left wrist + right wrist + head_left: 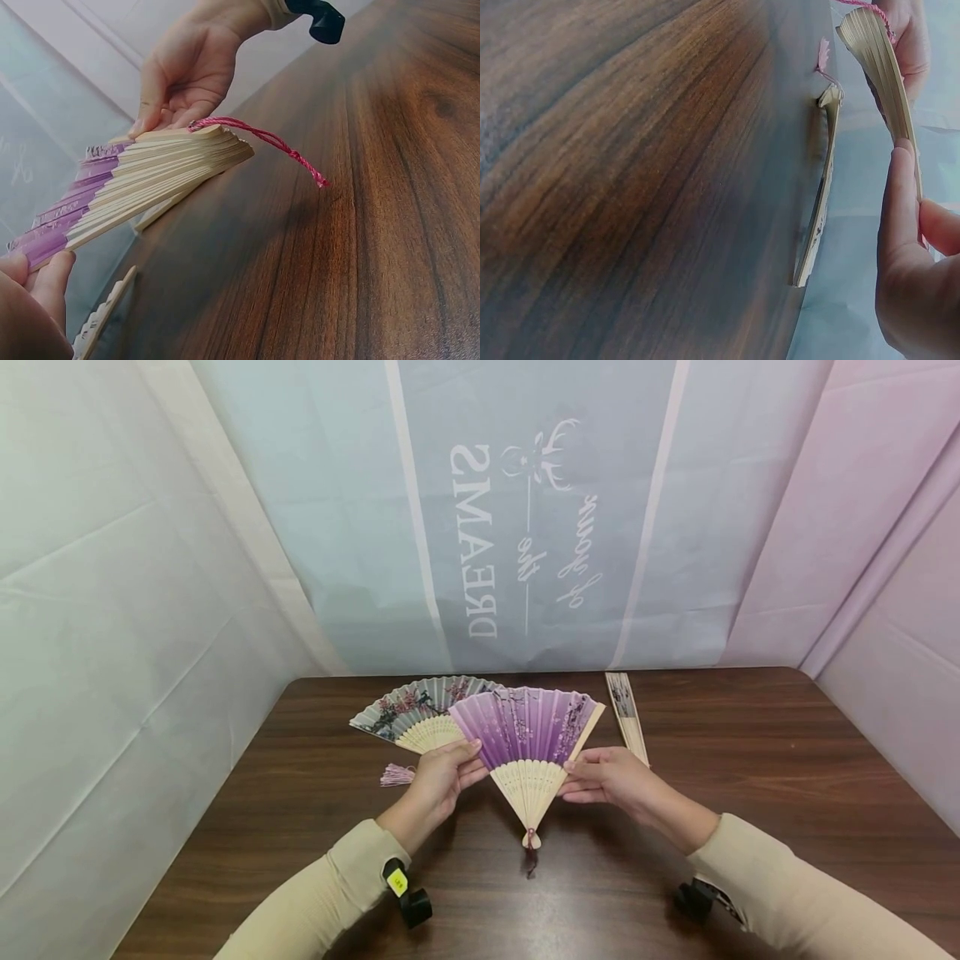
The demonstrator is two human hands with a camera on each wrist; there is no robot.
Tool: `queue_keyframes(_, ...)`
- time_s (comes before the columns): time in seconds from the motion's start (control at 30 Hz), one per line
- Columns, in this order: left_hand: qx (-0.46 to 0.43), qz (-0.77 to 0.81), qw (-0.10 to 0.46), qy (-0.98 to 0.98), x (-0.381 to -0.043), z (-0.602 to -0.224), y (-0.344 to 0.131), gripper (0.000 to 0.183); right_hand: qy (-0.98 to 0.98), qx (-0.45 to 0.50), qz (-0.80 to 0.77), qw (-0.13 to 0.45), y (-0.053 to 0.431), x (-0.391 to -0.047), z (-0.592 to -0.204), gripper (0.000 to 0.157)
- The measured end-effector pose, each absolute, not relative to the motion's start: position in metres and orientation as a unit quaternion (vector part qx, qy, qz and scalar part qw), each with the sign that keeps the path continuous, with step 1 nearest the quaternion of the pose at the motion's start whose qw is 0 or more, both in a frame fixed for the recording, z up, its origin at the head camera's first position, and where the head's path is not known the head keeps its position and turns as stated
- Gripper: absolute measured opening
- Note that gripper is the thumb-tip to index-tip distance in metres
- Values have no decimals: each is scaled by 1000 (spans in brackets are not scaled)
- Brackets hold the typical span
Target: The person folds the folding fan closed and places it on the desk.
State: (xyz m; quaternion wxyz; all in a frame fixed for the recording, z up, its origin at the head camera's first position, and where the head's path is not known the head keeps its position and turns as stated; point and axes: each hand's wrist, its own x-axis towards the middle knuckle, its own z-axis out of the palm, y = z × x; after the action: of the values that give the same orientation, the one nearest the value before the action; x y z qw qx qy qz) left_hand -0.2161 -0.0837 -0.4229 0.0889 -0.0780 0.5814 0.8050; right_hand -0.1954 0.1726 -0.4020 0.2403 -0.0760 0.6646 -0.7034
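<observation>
Purple pleated fan w/ pale ribs is narrowly pinched by L grip & R grip

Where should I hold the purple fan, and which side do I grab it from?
Probably hold the purple fan by its narrow wooden end, coming from the near side. The sticks come together there, and that end points toward the person, while the left hand and right hand hold its outer edges.

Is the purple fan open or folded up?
Open: the purple fan spreads into a wedge between the left hand and right hand.
</observation>
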Motion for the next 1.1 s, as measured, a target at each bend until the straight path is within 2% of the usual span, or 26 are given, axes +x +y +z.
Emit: queue_keyframes(1.1,-70,798,99,590,-217,-424,-80,29,691,-79,-675,246,165,-201,-402,16)
